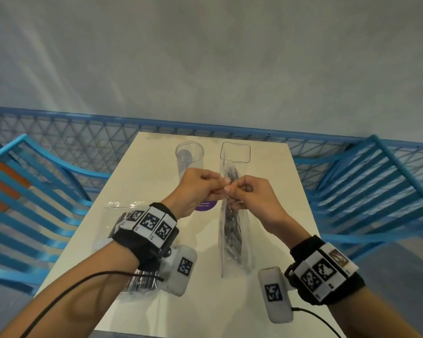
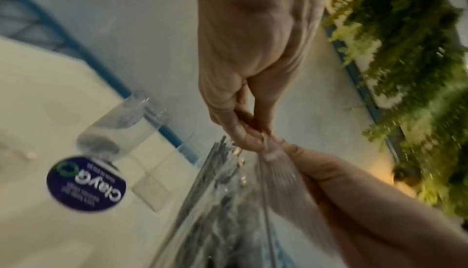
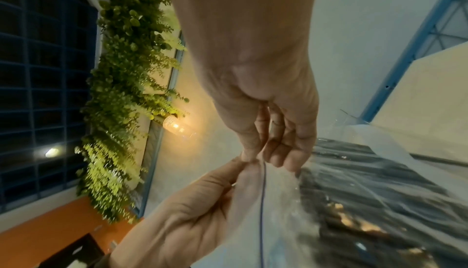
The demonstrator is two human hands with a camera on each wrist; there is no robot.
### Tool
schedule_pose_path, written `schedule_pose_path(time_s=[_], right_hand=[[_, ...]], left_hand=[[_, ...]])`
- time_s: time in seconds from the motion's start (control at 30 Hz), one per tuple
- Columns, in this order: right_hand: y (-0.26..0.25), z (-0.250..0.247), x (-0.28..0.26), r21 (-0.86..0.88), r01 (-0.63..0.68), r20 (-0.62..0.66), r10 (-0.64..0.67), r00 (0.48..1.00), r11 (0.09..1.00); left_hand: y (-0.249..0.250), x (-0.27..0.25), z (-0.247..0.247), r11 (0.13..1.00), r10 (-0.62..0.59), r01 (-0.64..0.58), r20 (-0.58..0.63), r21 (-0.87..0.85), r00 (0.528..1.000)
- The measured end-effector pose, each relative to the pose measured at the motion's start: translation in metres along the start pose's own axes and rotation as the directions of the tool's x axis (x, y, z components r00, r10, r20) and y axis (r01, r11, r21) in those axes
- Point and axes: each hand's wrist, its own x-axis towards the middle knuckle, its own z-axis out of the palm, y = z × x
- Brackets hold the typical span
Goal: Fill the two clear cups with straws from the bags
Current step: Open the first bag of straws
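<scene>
Pinching bag (image 1: 232,223) between both hands (image 1: 226,187)

Two clear cups (image 1: 189,156) (image 1: 235,153), two straw bags (image 1: 232,230) (image 1: 113,223), one table (image 1: 152,181), two blue chairs (image 1: 35,191) (image 1: 376,189), one purple sticker (image 1: 205,206)

The head view looks forward and down from above onto the white table (image 1: 156,313), both forearms reaching in from the bottom edge. The left wrist view looks close along the left hand (image 2: 243,56) toward its fingertips, table at left. The right wrist view looks close along the right hand (image 3: 260,76), a plant wall (image 3: 121,96) at left. All 3 views share the pinched clear bag (image 1: 232,230).
</scene>
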Motion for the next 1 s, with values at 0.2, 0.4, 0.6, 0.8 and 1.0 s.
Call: schedule_pose_path(time_s=[0.2, 0.4, 0.6, 0.8, 1.0], right_hand=[[-0.005, 0.008, 0.001, -0.053, -0.007, 0.019, 0.008, 1.0, 0.999], [-0.012, -0.002, 0.002, 0.029, -0.019, 0.072, 0.017, 0.997, 0.999], [-0.014, -0.001, 0.003, 0.045, -0.067, 0.063, 0.064, 0.996, 0.997], [-0.009, 0.005, 0.004, 0.063, -0.117, 0.024, 0.116, 0.993, 0.991], [-0.016, -0.003, 0.006, -0.042, -0.142, -0.011, 0.141, 0.99, 0.989]], left_hand=[[0.002, 0.003, -0.001, 0.986, -0.059, 0.06, 0.011, -0.154, 0.998], [0.002, 0.004, -0.005, 0.996, -0.077, 0.077, 0.011, -0.046, 0.997], [-0.005, 0.003, -0.003, 0.975, -0.115, 0.115, -0.012, 0.19, 0.993], [0.0, -0.004, 0.002, 0.985, -0.068, 0.06, 0.047, 0.159, 0.997], [0.004, -0.01, 0.002, 0.985, 0.026, -0.028, 0.015, 0.172, 1.0]])
